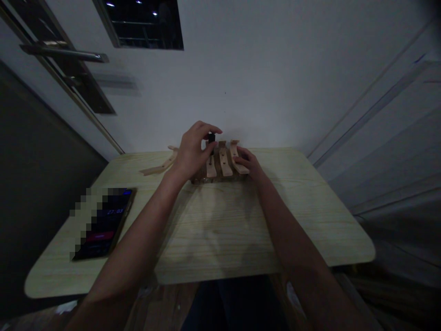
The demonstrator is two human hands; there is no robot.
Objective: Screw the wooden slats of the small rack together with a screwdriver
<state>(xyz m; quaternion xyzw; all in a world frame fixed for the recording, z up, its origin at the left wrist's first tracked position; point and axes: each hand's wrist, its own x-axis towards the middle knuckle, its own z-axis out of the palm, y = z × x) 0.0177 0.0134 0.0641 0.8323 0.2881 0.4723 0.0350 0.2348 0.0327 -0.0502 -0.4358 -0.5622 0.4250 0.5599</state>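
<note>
My left hand (194, 149) pinches a small black-handled tool (212, 137), seemingly a screwdriver, between thumb and fingers. Its thin shaft points down at the leftmost of three bent wooden pieces (211, 168) standing in a row. The middle wooden piece (225, 161) has dark holes along it. Closed around the edge of the rightmost wooden piece (237, 161) are the fingers of my right hand (251, 164). Below the row lies a brown base (220, 179), partly hidden by the pieces and my hands. Left of my left hand, another bent wooden piece (158, 168) lies on the table.
A phone (103, 225) with a lit screen lies on the left of the wood-grain table (220, 230). Behind the table stands a white door (268, 82) with a metal handle (69, 54) and a dark window (148, 23). Rounded table corners are at the front.
</note>
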